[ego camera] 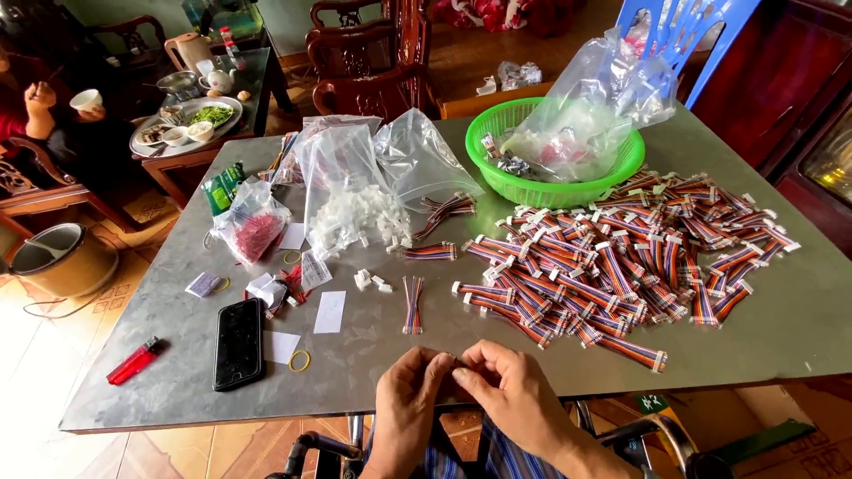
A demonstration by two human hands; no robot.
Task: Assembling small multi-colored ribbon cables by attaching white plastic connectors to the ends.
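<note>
A big grey table (pixel 781 319) fills the view. On its right side lies a wide pile of striped wire bundles (pixel 612 257) with white plugs. Behind the pile sits a green basket (pixel 621 164) with a clear bag (pixel 595 98) in it. More clear bags (pixel 355 177) lie in the middle, one full of white plugs. A black phone (pixel 239 344) and a red lighter (pixel 135 360) lie on the left. At the near edge, the left hand (pixel 410 399) and the right hand (pixel 510 390) meet. Both pinch one small part (pixel 454 361) between their fingertips. It may be a wire piece, but it is too tiny to tell.
</note>
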